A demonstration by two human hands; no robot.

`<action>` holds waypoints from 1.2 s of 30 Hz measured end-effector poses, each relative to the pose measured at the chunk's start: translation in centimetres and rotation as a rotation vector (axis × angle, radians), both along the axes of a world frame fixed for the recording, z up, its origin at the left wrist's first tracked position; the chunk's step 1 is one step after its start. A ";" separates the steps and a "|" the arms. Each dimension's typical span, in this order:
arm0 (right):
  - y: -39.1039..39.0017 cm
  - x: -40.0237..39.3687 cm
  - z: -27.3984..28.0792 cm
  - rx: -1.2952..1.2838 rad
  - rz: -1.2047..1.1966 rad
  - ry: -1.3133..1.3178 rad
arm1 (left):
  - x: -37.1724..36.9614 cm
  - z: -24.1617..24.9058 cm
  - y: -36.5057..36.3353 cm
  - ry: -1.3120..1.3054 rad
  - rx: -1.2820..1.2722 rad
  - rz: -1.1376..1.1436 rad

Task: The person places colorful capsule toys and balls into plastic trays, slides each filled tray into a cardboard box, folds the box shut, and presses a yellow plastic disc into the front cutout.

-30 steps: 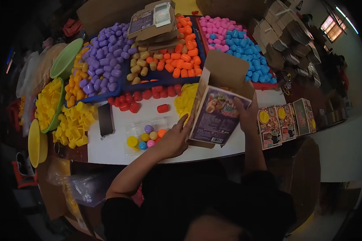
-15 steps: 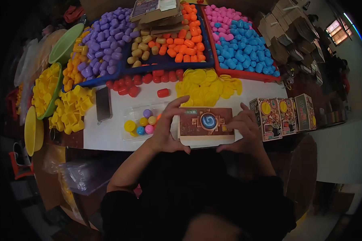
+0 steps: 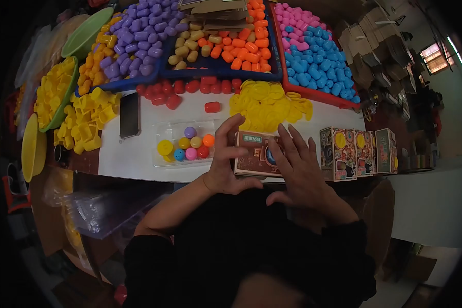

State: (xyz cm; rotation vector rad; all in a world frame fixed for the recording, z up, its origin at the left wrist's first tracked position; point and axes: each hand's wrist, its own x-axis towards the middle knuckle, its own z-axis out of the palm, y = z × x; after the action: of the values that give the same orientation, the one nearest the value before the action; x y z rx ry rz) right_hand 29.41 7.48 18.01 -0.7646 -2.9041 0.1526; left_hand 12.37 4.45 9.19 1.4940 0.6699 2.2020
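Observation:
A brown printed cardboard box [image 3: 251, 163] with a blue round emblem lies flat near the table's front edge. My left hand [image 3: 225, 161] grips its left end, one finger on the top and the thumb along the near side. Spread over the right half of the box is my right hand [image 3: 304, 172], fingers outstretched, covering part of the emblem. Left of the box sits a clear plastic tray [image 3: 161, 131] with several coloured capsules and a yellow piece. Behind the box is a heap of yellow discs [image 3: 267, 105].
Upright printed boxes [image 3: 344, 154] stand at the right. Bins of purple capsules [image 3: 138, 38], orange capsules [image 3: 246, 51] and blue capsules [image 3: 321, 64] line the back. Red capsules [image 3: 213, 107] lie before them. A phone [image 3: 130, 115] and yellow plastic parts [image 3: 84, 123] are at left.
My right hand has gone from gripping the box's right end to lying spread over its top. The left hand stays at the left end. The camera view has shifted slightly.

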 end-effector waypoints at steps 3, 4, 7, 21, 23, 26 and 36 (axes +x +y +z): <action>1.2 0.3 0.3 -0.070 0.010 0.015 | -2.1 -1.4 -0.9 0.558 0.046 0.113; 1.6 0.4 0.4 -0.122 0.026 0.025 | -2.6 -1.3 -1.0 0.560 0.044 0.090; 2.5 1.4 0.1 -0.216 -0.010 0.082 | -3.4 -0.6 -1.5 0.767 0.000 0.207; -0.8 13.4 -11.0 -0.654 -0.810 1.184 | -3.5 0.1 1.0 1.013 -0.319 -0.243; -3.0 9.4 -7.5 -0.442 -0.549 0.771 | -3.5 -0.1 1.0 1.143 -0.310 -0.246; -4.8 3.2 -10.7 -0.179 -0.255 0.288 | -2.5 -0.2 0.9 1.336 -0.354 -0.358; -3.1 -4.3 -10.9 -0.789 -0.381 0.686 | -13.6 -0.1 -1.3 1.727 -1.243 0.055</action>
State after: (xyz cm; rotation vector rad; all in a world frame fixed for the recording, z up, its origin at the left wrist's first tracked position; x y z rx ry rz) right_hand 25.08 4.35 7.15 -1.0649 -1.9564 1.2680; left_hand -1.18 3.17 9.11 2.0081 1.8921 -0.3244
